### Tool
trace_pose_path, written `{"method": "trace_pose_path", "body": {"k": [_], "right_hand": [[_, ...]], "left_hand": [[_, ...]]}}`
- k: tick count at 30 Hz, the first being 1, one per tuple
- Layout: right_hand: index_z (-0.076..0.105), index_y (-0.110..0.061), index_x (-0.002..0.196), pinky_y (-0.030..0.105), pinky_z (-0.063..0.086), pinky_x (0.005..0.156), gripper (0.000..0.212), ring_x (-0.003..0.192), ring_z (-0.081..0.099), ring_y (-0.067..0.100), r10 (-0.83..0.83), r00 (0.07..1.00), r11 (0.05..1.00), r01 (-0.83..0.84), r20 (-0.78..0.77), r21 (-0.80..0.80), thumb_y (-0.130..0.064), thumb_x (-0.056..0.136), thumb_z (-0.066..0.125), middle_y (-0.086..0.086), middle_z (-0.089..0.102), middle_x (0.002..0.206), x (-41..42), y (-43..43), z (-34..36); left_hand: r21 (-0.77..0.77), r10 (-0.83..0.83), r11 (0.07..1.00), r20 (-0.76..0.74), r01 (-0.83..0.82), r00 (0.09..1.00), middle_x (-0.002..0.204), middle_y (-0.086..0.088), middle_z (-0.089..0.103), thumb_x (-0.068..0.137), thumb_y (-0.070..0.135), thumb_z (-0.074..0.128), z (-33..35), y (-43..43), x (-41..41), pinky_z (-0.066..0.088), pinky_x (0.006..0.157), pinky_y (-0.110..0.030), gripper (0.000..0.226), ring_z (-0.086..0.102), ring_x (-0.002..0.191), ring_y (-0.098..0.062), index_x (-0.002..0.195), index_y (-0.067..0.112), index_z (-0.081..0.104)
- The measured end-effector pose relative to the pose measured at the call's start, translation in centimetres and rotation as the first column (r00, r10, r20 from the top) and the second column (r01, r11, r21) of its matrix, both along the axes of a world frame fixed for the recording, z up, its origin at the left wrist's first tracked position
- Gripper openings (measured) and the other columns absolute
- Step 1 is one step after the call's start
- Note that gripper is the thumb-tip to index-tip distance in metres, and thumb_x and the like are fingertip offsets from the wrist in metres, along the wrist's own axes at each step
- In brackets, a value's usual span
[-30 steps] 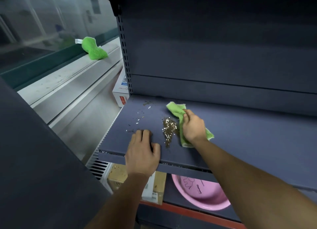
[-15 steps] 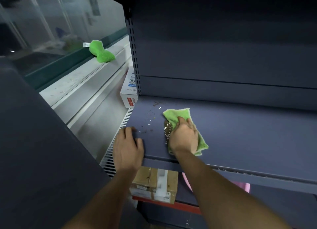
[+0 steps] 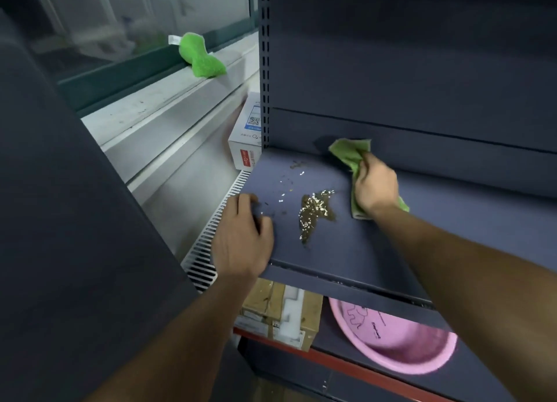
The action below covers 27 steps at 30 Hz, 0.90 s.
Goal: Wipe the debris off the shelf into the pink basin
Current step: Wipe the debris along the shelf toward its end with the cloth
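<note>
Head: one cloth [image 3: 349,156], one basin [image 3: 401,350], one debris pile [image 3: 315,213].

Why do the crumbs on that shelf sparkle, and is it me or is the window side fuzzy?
Head view: pale flecks in the debris catch the light and glint; the green sponge and the window ledge look soft and smeared; the right hand and its green cloth are slightly blurred; the back panel above the shelf is dim.
</note>
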State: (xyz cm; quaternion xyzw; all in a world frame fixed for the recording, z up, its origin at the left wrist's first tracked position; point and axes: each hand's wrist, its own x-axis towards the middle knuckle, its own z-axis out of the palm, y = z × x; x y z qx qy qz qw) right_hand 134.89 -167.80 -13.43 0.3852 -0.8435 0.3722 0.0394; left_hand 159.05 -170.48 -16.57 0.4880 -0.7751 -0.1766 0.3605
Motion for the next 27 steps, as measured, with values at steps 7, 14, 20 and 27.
{"method": "trace_pose_path", "body": {"k": [7, 14, 20, 27], "right_hand": [[0.053, -0.016, 0.133, 0.039, 0.041, 0.099, 0.038, 0.118, 0.054, 0.042, 0.31, 0.948, 0.934, -0.29, -0.07, 0.208, -0.02, 0.099, 0.037, 0.022, 0.06, 0.129, -2.8, -4.0, -1.8], [0.053, -0.024, 0.133, 0.031, 0.037, 0.105, 0.036, 0.129, 0.05, 0.026, 0.575, 0.818, 0.787, -0.55, -0.008, 0.279, -0.029, 0.1, 0.04, 0.003, 0.057, 0.137, -2.4, -3.4, -1.5], [0.057, -0.026, 0.127, 0.021, 0.037, 0.095, 0.032, 0.119, 0.057, 0.019, 0.612, 0.788, 0.779, -0.614, 0.058, 0.125, -0.029, 0.1, 0.041, -0.002, 0.065, 0.125, -1.7, -1.9, -1.5], [0.051, -0.024, 0.135, 0.034, 0.039, 0.105, 0.038, 0.128, 0.05, 0.032, 0.54, 0.841, 0.817, -0.516, -0.027, 0.258, -0.027, 0.1, 0.038, 0.007, 0.055, 0.139, -2.4, -6.4, -1.5]], "left_hand": [[-0.03, 0.078, 0.997, 0.029, -0.077, 0.997, 0.12, 0.005, 0.049, 0.089, 0.035, 0.044, -0.9, 0.1, -0.4, 0.048, 0.074, -0.037, 0.026, 0.056, 0.091, -0.022, 0.113, 0.026, 0.047], [-0.015, 0.079, 0.997, 0.042, -0.079, 0.996, 0.116, 0.007, 0.049, 0.088, 0.035, 0.043, -0.8, 0.4, -0.4, 0.038, 0.071, -0.032, 0.025, 0.049, 0.085, -0.018, 0.112, 0.026, 0.046], [0.001, 0.068, 0.998, 0.067, -0.068, 0.995, 0.114, 0.006, 0.049, 0.09, 0.033, 0.043, -0.5, 0.6, -0.5, 0.042, 0.071, -0.033, 0.022, 0.052, 0.087, -0.019, 0.111, 0.026, 0.045], [-0.013, 0.069, 0.998, 0.046, -0.068, 0.997, 0.113, 0.007, 0.049, 0.089, 0.031, 0.044, -0.5, 0.3, -0.6, 0.043, 0.073, -0.034, 0.02, 0.051, 0.086, -0.018, 0.108, 0.025, 0.046]]}}
